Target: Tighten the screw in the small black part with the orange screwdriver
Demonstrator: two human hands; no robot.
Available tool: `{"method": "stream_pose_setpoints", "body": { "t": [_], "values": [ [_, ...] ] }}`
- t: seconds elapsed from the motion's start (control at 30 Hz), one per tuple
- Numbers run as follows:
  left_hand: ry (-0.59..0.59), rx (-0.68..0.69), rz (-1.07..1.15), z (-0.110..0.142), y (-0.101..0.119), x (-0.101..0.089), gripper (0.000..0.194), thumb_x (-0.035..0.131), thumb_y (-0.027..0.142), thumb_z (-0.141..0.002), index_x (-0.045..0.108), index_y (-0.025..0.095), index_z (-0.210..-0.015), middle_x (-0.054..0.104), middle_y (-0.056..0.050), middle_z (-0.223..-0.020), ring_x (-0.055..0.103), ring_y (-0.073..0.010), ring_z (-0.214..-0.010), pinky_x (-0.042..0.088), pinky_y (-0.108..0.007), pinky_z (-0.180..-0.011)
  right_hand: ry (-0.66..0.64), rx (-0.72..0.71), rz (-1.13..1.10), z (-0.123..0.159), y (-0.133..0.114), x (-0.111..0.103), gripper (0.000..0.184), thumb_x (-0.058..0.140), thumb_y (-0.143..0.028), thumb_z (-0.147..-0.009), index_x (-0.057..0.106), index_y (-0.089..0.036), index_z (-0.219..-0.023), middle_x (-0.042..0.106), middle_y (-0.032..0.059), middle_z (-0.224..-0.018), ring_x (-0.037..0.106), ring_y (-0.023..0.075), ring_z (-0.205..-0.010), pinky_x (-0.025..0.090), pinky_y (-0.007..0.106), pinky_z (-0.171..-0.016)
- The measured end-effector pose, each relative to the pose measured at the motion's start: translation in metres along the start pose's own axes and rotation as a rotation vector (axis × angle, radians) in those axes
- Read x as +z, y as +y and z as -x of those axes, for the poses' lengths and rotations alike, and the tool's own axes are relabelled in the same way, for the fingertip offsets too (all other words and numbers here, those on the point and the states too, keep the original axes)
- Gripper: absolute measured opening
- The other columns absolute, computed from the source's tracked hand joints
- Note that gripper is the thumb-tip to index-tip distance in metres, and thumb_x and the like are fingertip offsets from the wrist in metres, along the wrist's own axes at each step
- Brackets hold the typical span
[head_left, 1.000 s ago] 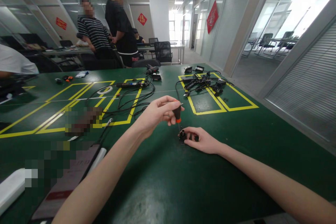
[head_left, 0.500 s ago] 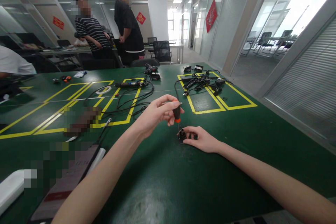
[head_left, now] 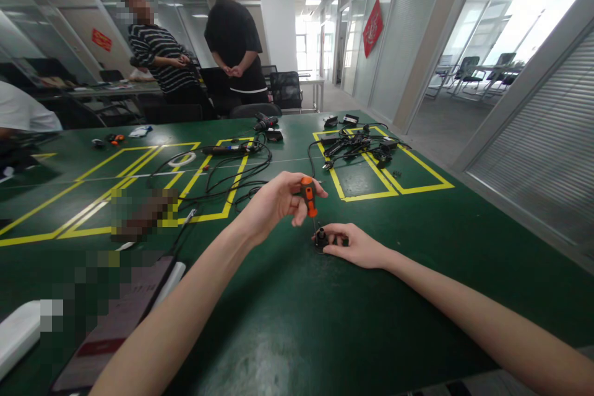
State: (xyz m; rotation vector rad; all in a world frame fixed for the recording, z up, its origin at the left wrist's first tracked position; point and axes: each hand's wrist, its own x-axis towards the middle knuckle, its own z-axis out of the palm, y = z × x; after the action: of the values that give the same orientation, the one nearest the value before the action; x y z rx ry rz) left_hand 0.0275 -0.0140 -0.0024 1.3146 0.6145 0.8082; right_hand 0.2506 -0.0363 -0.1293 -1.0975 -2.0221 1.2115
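My left hand (head_left: 279, 199) grips an upright orange and black screwdriver (head_left: 308, 198) by its handle, with the thumb and fingers around the upper part. Its thin shaft points down to a small black part (head_left: 321, 237) with a short raised tube, standing on the green table. Whether the tip touches a screw there is too small to tell. My right hand (head_left: 356, 247) rests on the tabletop and pinches that black part from the right, fingers behind it and thumb in front.
Tangled black cables and adapters (head_left: 355, 145) lie beyond my hands, inside yellow tape. A black power drill (head_left: 266, 122) sits farther back. To the left are a corded tool (head_left: 227, 150), a white ring (head_left: 182, 161) and a dark flat device (head_left: 116, 322). Two people stand beyond the table.
The screwdriver handle has turned in my left hand, and its orange side now faces me; the fingers have shifted around it. My right hand stays put. Two people behind have changed posture.
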Motion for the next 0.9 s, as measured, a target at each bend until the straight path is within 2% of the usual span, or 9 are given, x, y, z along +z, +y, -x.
{"method": "stream_pose_setpoints", "body": {
  "t": [0.1, 0.2, 0.33, 0.43, 0.6, 0.7, 0.8, 0.9],
  "values": [
    [0.003, -0.021, -0.055, 0.0006, 0.0012, -0.0004, 0.035, 0.057, 0.046, -0.094, 0.064, 0.012, -0.097, 0.073, -0.012, -0.099, 0.058, -0.0103, -0.052, 0.045, -0.023, -0.049, 0.009, -0.007, 0.007, 0.0002, 0.0007, 0.0001, 0.043, 0.072, -0.035, -0.089, 0.07, -0.014, -0.126, 0.069, 0.004, -0.088, 0.057, 0.0147, -0.071, 0.047, 0.027, -0.065],
    [0.047, -0.024, -0.098, 0.0025, 0.0019, 0.0012, 0.032, 0.069, 0.046, -0.089, 0.058, 0.017, -0.097, 0.072, -0.006, -0.088, 0.057, -0.0093, -0.053, 0.041, -0.02, -0.048, 0.011, -0.004, 0.022, 0.0009, -0.0007, -0.0001, 0.043, 0.071, -0.035, -0.089, 0.07, -0.013, -0.126, 0.069, 0.0041, -0.086, 0.058, 0.0153, -0.071, 0.047, 0.028, -0.066],
    [0.076, -0.004, -0.136, 0.0046, 0.0018, 0.0042, 0.035, 0.076, 0.044, -0.086, 0.065, 0.02, -0.108, 0.062, 0.001, -0.081, 0.048, -0.0052, -0.053, 0.036, -0.017, -0.047, 0.002, -0.006, 0.038, 0.0017, -0.0036, -0.0005, 0.042, 0.069, -0.035, -0.091, 0.07, -0.013, -0.127, 0.07, 0.0051, -0.089, 0.058, 0.0157, -0.071, 0.047, 0.028, -0.067],
    [0.061, -0.041, -0.139, 0.0046, 0.0016, 0.0038, 0.036, 0.076, 0.049, -0.085, 0.069, 0.015, -0.097, 0.058, 0.001, -0.075, 0.048, -0.0054, -0.051, 0.035, -0.017, -0.044, -0.004, -0.015, 0.057, 0.0018, -0.0034, -0.0005, 0.042, 0.068, -0.035, -0.092, 0.069, -0.014, -0.128, 0.07, 0.0047, -0.09, 0.058, 0.0152, -0.072, 0.047, 0.027, -0.065],
    [-0.008, -0.043, -0.047, 0.0025, 0.0027, 0.0014, 0.042, 0.066, 0.053, -0.088, 0.069, 0.011, -0.094, 0.071, -0.01, -0.092, 0.056, -0.0096, -0.054, 0.046, -0.022, -0.047, -0.016, -0.018, 0.054, 0.0015, -0.0025, -0.0009, 0.044, 0.068, -0.035, -0.091, 0.068, -0.013, -0.129, 0.068, 0.0034, -0.087, 0.057, 0.0145, -0.07, 0.045, 0.026, -0.062],
    [-0.039, -0.064, 0.011, 0.0013, 0.0028, 0.001, 0.043, 0.06, 0.053, -0.09, 0.068, 0.01, -0.094, 0.075, -0.014, -0.096, 0.059, -0.0118, -0.054, 0.05, -0.024, -0.049, -0.02, -0.015, 0.048, 0.0015, -0.0036, -0.0012, 0.043, 0.067, -0.036, -0.093, 0.068, -0.012, -0.129, 0.07, 0.0059, -0.094, 0.057, 0.015, -0.072, 0.046, 0.027, -0.066],
    [-0.041, -0.069, 0.004, 0.0012, 0.002, 0.0008, 0.038, 0.063, 0.05, -0.091, 0.065, 0.012, -0.093, 0.075, -0.012, -0.093, 0.059, -0.0113, -0.055, 0.048, -0.022, -0.048, -0.037, -0.012, 0.05, 0.0017, -0.0051, -0.0016, 0.043, 0.065, -0.038, -0.095, 0.068, -0.013, -0.129, 0.072, 0.0078, -0.102, 0.057, 0.0153, -0.074, 0.047, 0.028, -0.069],
    [-0.026, -0.051, -0.013, 0.0028, 0.0014, 0.0008, 0.033, 0.069, 0.045, -0.089, 0.067, 0.016, -0.104, 0.072, -0.008, -0.093, 0.056, -0.0094, -0.056, 0.043, -0.019, -0.046, -0.057, -0.012, 0.059, 0.0021, -0.0065, -0.002, 0.043, 0.063, -0.039, -0.096, 0.067, -0.014, -0.131, 0.072, 0.0077, -0.104, 0.057, 0.0155, -0.075, 0.046, 0.028, -0.069]
  ]
}}
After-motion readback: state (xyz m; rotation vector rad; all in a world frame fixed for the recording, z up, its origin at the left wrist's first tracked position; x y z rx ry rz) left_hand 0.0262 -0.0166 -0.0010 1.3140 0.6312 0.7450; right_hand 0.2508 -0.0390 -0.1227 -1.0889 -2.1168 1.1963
